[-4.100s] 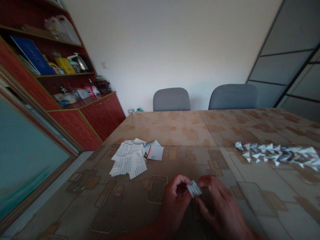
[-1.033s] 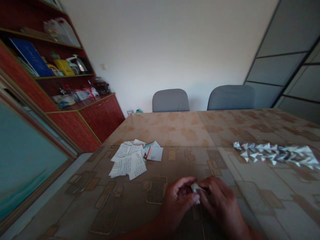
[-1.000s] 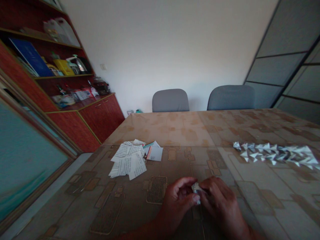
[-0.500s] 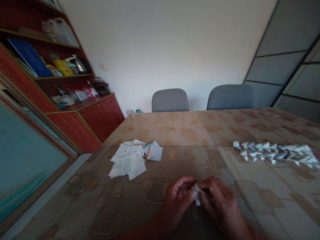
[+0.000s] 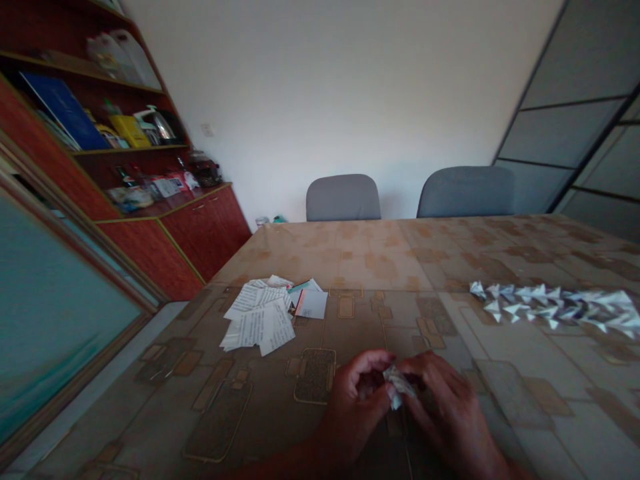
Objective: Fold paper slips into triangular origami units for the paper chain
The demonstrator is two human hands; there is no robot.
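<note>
A small folded piece of printed paper (image 5: pixel 397 383) is pinched between my two hands, just above the table near its front edge. My left hand (image 5: pixel 353 407) grips its left side with thumb and fingers. On the other side, my right hand (image 5: pixel 443 403) is closed on its right edge, and those fingertips are partly hidden. To the left lies a loose pile of printed paper pieces (image 5: pixel 257 320), with a white card (image 5: pixel 314 305) at its right side. Pointed folded paper pieces (image 5: pixel 555 307) stand in rows at the right.
The table (image 5: pixel 370 260) has a patterned brown cover under a clear sheet. Two grey chairs (image 5: pixel 343 198) stand beyond its far edge, by the wall. A red-brown cabinet (image 5: pixel 200 227) with loaded shelves is at the left.
The folded paper has turned between my fingers and now shows a wider printed face. Both hands stay in nearly the same place. The view has shifted slightly.
</note>
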